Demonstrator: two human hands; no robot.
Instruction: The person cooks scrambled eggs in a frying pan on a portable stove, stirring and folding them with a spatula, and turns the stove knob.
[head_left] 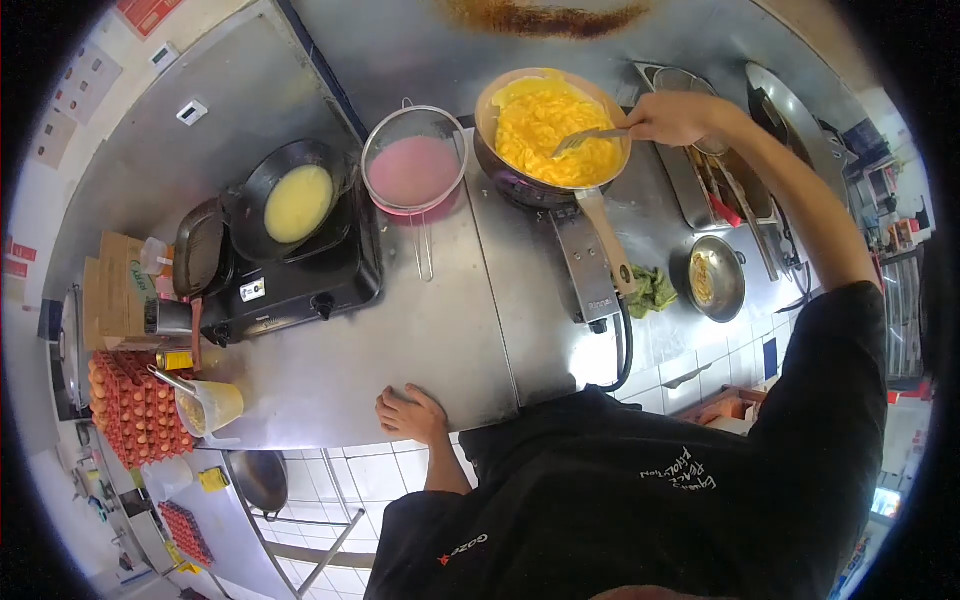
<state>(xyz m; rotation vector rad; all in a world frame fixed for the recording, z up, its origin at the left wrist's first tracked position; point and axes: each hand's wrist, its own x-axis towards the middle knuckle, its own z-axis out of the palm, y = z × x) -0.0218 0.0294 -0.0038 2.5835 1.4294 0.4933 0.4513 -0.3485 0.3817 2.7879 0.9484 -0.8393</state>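
Observation:
My right hand (672, 118) is closed round the handle of a fork (590, 138), whose tines dip into yellow scrambled eggs (545, 125). The eggs fill much of a pan (487, 110) with a light rim and a pale handle, standing on a Rinnai burner (587, 270). Resting on the steel counter (440, 340) near its front edge is my left hand (412, 412), fingers apart and holding nothing. A wire strainer (426, 235) lies over a container with something pink, left of the egg pan.
Left on a black stove (290, 295) sit a dark wok (250, 200) with pale yellow contents and a grill pan (200, 245). Egg trays (140, 405) and a jug (218, 405) stand farther left. A green cloth (650, 292) and small metal bowl (718, 280) lie right.

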